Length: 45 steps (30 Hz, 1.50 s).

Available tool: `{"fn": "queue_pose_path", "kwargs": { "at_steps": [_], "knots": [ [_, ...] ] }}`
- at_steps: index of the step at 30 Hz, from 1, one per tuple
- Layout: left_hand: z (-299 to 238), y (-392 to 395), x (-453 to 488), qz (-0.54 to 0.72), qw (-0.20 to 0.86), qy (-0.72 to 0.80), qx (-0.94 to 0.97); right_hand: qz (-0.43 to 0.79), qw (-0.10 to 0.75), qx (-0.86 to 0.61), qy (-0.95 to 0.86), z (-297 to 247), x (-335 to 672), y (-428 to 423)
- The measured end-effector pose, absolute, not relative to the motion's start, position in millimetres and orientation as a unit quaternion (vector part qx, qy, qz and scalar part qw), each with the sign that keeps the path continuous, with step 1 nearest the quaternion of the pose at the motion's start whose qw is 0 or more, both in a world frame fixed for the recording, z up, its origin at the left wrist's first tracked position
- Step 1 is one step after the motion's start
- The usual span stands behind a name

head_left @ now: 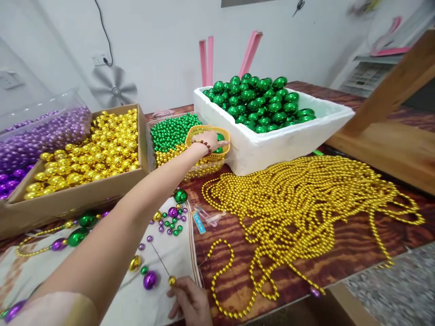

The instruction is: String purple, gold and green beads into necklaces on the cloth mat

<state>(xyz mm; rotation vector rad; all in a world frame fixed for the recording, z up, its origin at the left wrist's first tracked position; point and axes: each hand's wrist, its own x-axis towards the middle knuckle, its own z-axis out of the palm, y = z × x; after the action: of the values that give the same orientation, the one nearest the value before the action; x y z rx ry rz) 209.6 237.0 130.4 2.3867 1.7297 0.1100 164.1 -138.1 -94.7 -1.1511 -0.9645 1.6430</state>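
My left hand (211, 141), with a dark beaded bracelet at the wrist, reaches into a small yellow plastic basket (222, 157). One finger is stretched out, the others are partly hidden, and a large green bead (220, 136) shows beside them. Low in the picture, my right hand (190, 301) pinches a gold bead (172, 280) that sits on a long thin needle (160, 259). Near the needle, on a white cloth (180, 253), lie a large purple bead (150, 280), a gold bead (135, 263) and several small green and purple beads (172, 222).
A white foam box (282, 151) heaped with green beads stands behind gold bead strands (306, 194). At left are a cardboard box (78, 190) of gold beads and a clear bin (73, 106) of purple ones. The basket rests on a clear tray (204, 171) of small beads.
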Motion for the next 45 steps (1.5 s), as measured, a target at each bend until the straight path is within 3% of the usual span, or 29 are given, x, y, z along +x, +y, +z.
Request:
{"fn": "queue_pose_path", "kwargs": {
  "at_steps": [5, 10, 14, 23, 35, 45],
  "knots": [
    [123, 252, 216, 0.004, 0.150, 0.581, 0.800, 0.659, 0.468, -0.460, -0.366, -94, 164, -138],
    [134, 237, 184, 0.262, 0.306, 0.483, 0.778, 0.649, 0.498, -0.464, -0.339, -89, 164, -137],
    [134, 175, 127, 0.424, 0.443, 0.332, 0.717, 0.641, 0.520, -0.462, -0.325, -85, 166, -136],
    [75, 36, 16, 0.497, 0.680, 0.376, 0.386, 0.573, 0.560, -0.476, -0.363, -72, 171, -127],
    [26, -17, -19, 0.520, 0.774, 0.352, 0.077, 0.540, 0.532, -0.478, -0.443, -45, 154, -138],
    [28, -14, -25, 0.520, 0.765, 0.379, 0.018, 0.545, 0.504, -0.484, -0.463, -46, 153, -140]
  ]
}}
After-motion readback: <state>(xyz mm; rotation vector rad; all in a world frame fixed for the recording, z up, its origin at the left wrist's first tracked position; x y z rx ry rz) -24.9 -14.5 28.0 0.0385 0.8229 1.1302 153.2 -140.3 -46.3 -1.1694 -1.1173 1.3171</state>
